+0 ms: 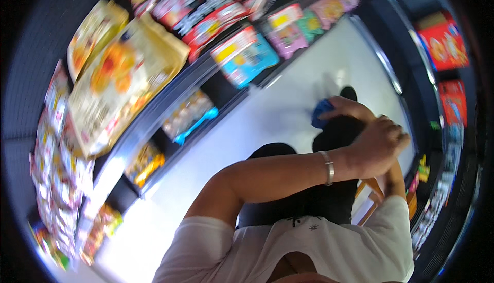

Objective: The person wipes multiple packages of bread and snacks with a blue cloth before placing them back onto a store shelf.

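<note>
My right hand holds a crumpled blue cloth over my dark-trousered knee. Across my right forearm lies my left hand, with its fingers curled in and a silvery bracelet on the wrist. Nothing shows in the left fist, though its palm is hidden. My lap and the black trousers are below both hands, and a bit of an orange-brown wooden frame shows beside my right arm.
Shelves hold cream-gold snack bags, red bags, a blue pouch and a clear pack with a blue edge. Dark shelving on the right carries red boxes. The pale glossy floor lies between the shelves.
</note>
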A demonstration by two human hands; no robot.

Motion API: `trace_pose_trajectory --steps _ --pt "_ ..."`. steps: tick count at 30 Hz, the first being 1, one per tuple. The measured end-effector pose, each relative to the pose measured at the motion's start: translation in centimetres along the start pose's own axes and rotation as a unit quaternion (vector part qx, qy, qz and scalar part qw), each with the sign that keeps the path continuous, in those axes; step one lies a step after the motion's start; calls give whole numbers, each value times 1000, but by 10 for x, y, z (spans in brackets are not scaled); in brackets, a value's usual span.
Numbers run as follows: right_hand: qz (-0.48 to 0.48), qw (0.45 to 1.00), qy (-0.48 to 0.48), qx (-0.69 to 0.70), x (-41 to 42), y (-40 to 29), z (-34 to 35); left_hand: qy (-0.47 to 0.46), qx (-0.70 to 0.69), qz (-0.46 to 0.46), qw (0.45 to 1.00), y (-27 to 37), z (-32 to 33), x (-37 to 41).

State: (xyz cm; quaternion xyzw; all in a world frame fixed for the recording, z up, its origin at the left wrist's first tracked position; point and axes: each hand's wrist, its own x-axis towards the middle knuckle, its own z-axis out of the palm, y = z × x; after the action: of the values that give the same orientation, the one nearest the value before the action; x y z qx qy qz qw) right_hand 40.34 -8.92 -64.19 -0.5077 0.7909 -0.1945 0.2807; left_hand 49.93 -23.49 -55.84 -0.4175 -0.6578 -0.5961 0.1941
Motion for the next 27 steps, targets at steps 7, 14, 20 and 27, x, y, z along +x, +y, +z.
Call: trace_pose_trajectory --steps 7,14,20,27 --pt "332 878 -212 271 33 -37 28 34 -63 -80 994 4 -49 -25" --pt "278 866 -139 392 85 -44 36 121 183 -359 907 -107 -149 -215" --pt "328 834 -289 338 161 -2 90 90 303 -588 744 -70 -216 -268" --pt "345 679 -184 622 171 -10 81 24 331 -667 667 -43 -251 -303"
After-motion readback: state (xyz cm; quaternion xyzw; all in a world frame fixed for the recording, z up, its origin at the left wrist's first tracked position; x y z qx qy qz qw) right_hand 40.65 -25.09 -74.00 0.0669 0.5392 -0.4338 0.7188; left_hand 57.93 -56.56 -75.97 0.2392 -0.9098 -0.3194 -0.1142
